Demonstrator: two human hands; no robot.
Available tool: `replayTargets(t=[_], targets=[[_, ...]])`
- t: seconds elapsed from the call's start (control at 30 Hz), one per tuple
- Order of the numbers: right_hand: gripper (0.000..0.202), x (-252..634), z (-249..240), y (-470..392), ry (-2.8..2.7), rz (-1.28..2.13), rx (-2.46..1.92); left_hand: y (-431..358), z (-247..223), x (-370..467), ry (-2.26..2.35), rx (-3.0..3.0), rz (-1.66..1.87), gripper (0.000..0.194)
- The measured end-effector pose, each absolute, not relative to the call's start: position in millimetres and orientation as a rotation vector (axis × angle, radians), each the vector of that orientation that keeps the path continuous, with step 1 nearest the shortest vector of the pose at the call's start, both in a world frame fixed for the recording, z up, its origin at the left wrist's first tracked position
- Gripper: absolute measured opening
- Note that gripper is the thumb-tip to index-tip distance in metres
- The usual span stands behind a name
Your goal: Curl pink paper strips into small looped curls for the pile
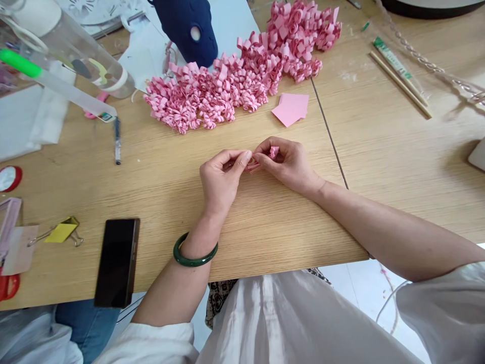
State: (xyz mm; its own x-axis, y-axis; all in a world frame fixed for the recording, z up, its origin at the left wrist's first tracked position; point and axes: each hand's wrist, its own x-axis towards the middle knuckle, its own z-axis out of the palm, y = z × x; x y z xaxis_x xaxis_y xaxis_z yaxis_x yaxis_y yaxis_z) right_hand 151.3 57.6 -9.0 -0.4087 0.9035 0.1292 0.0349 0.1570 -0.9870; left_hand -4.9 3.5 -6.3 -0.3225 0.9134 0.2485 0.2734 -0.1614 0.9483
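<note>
My left hand (223,174) and my right hand (286,162) meet over the table, thumbs and fingers pinched around a small strip of pink paper (254,167) with cut fringes. A curled end of it shows inside my right hand's fingers; the rest is mostly covered by the fingertips. Beyond the hands lies a long heap of pink curled paper flowers (212,93). A few flat pink paper pieces (292,108) rest just in front of the heap, beyond my right hand.
On the left are a clear bottle (94,55), a green-capped tube (60,83), a pen (117,141), a binder clip (68,230) and a phone (116,263) at the table's edge. Wrapped chopsticks (399,81) and a twisted cord (424,60) lie right. A dark blue object (185,30) stands behind the heap.
</note>
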Motion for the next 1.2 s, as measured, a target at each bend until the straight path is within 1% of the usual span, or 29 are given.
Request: replayTargets(t=[0.2,0.27,0.43,0.5,0.63,0.73,1.03,1.2], targets=[[0.014,153.4,-8.7,59.1,-1.678,1.289,-0.936,2.9,-5.2,-4.0,1.532,1.336,1.530,0.018],[0.014,153.4,-8.0,58.7,-1.672,1.304,-0.938,2.6,-4.2,-3.4,1.552,1.339,1.530,0.020],[0.018,151.2,-7.6,55.9,-1.548,1.514,-0.866,3.1,-2.7,-2.9,1.631,1.383,1.490,0.031],[0.020,150.2,-7.6,55.0,-1.512,1.547,-0.862,3.6,-2.0,-2.9,1.647,1.406,1.476,0.033],[0.025,149.7,-6.8,54.7,-1.518,1.512,-0.888,4.1,-0.7,-2.2,1.633,1.419,1.494,0.034],[0.025,150.3,-6.5,55.2,-1.555,1.455,-0.898,3.6,-0.8,-1.4,1.590,1.403,1.543,0.032],[0.014,151.8,-6.7,55.5,-1.594,1.464,-0.878,3.2,-4.0,-0.9,1.612,1.336,1.537,0.030],[0.010,152.1,-6.3,56.8,-1.649,1.361,-0.917,3.2,-4.4,-0.9,1.546,1.311,1.572,0.022]])
